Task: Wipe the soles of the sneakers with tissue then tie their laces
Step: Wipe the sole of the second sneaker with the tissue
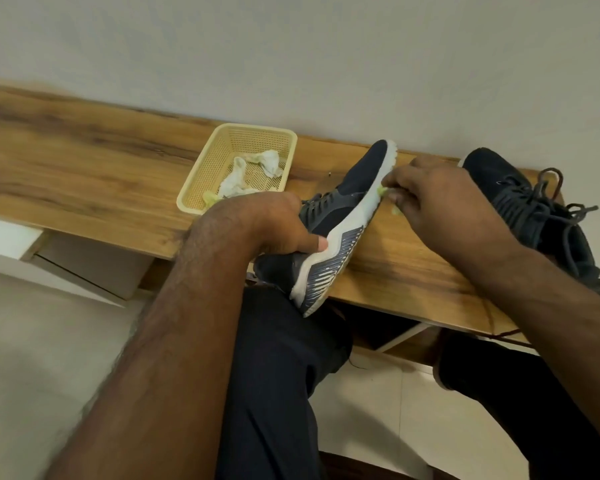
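Nearest to us, our legs in dark trousers (pixel 274 393) sit below the near edge of the table (pixel 84 174), above pale floor tiles. Our left hand (pixel 274 223) curls round the heel half of a navy sneaker (pixel 340 209), thumb pressed on its white sole rim; the shoe is tilted on its side, heel hanging past the table's near edge and toe pointing toward the far edge. Its upper is a soft knit, the sole ribbed with slanting white and blue bars. Our right hand (pixel 440 199) pinches a small wad of yellowish-green tissue (pixel 383 192) against the white sole edge near the forefoot.

Just behind that hand, toward the table's right end, the second sneaker (pixel 520 202) stands upright with loose grey laces trailing. Farther back near the far edge sits a cream plastic basket (pixel 201 188), rectangular with perforated mesh walls, holding crumpled white tissues (pixel 253 171). The tabletop is smooth, warm-brown wood grain. Behind it rises a plain off-white wall (pixel 291 46).
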